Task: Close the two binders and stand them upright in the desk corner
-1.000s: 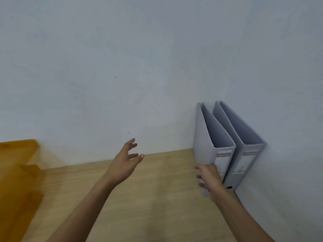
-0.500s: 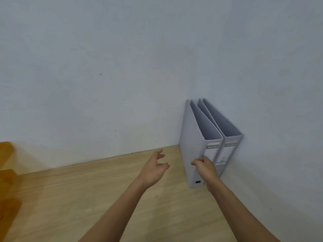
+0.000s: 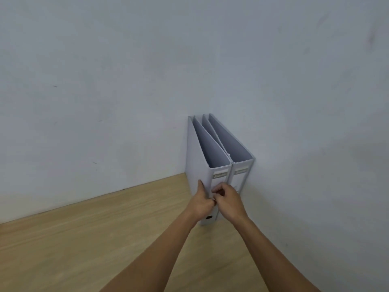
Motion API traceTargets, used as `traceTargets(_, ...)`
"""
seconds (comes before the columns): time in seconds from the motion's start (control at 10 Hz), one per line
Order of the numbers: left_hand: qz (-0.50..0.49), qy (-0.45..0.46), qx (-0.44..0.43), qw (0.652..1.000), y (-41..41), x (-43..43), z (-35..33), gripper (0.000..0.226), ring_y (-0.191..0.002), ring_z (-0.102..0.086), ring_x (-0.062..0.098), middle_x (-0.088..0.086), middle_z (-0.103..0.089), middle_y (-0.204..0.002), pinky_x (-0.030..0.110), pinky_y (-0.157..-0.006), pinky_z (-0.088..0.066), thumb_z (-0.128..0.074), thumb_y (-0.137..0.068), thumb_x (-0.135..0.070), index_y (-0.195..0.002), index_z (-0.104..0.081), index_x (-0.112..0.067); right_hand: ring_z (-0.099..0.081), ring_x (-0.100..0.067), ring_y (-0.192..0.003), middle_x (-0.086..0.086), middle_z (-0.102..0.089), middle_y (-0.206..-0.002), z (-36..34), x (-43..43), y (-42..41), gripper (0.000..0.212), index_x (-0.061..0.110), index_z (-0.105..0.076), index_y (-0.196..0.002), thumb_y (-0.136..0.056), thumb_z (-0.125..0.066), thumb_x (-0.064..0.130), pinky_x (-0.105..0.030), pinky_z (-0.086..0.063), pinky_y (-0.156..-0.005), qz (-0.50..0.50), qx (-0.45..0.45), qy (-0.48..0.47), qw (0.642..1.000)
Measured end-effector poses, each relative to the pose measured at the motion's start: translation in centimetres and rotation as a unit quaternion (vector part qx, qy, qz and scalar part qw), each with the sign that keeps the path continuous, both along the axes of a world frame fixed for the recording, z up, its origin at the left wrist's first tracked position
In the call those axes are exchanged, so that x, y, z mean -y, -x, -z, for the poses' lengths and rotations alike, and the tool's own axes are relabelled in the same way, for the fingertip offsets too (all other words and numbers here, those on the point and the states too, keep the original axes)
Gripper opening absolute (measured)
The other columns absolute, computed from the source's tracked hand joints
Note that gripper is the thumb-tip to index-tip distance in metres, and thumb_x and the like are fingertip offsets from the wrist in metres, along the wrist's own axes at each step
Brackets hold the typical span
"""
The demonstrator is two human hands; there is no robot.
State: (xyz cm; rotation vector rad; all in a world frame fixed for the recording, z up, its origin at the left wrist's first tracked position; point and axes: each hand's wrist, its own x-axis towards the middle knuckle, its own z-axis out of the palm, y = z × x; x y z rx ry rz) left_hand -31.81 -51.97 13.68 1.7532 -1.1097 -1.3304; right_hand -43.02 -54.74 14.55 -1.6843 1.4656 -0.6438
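Two grey binders stand upright side by side in the corner where the wooden desk (image 3: 88, 239) meets two walls. The right binder (image 3: 242, 165) rests against the right wall; the left binder (image 3: 199, 157) presses against it. My left hand (image 3: 201, 204) lies flat on the left binder's outer cover near the spine, thumb up. My right hand (image 3: 228, 199) is on the same binder's spine, fingers curled over its lower label. Both hands touch each other and hide the spine's middle.
Pale grey walls (image 3: 105, 81) close off the desk at the back and on the right. Bare wooden desk surface stretches to the left and toward me.
My left hand has moved right from mid-air onto the left binder's cover. The left binder has closed up against the right one. The view has shifted, so the orange tray at left is out of frame.
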Motion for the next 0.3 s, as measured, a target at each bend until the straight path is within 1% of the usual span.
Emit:
traceTargets(0.1, -0.009, 0.007, 0.012, 1.000, -0.1, 0.5, 1.2, 0.098, -0.137, -0.049, 0.031, 0.012, -0.025, -0.165, 0.048, -0.104, -0.050, -0.057, -0.089, -0.008, -0.160, 0.008, -0.021, -0.063, -0.016, -0.100, -0.006, -0.068, -0.110, 0.8, 0.5, 0.5, 0.022, 0.019, -0.064, -0.093, -0.085, -0.055, 0.000, -0.021, -0.046, -0.083, -0.016, -0.008, 0.001, 1.000)
traceTargets(0.2, 0.002, -0.015, -0.011, 1.000, -1.2, -0.1, 0.4, 0.094, -0.136, -0.050, 0.031, 0.007, -0.025, -0.166, 0.043, -0.096, -0.054, -0.059, -0.091, -0.006, -0.161, -0.001, -0.025, -0.063, -0.017, -0.102, -0.006, -0.067, -0.111, 1.0, 0.6, 0.7, 0.018, 0.019, -0.064, -0.095, -0.087, -0.058, 0.004, -0.018, -0.043, -0.078, -0.023, -0.005, -0.010, 1.000)
traceTargets(0.3, 0.016, -0.026, -0.015, 0.999, -2.2, -1.3, -0.6, 0.083, -0.133, -0.051, 0.029, 0.006, -0.034, -0.162, 0.041, -0.091, -0.053, -0.061, -0.093, -0.010, -0.161, -0.015, -0.024, -0.065, -0.022, -0.100, -0.005, -0.067, -0.108, 1.1, 0.3, 0.7, 0.011, 0.016, -0.061, -0.101, -0.089, -0.060, 0.015, -0.026, -0.046, -0.074, -0.007, 0.003, -0.066, 0.998)
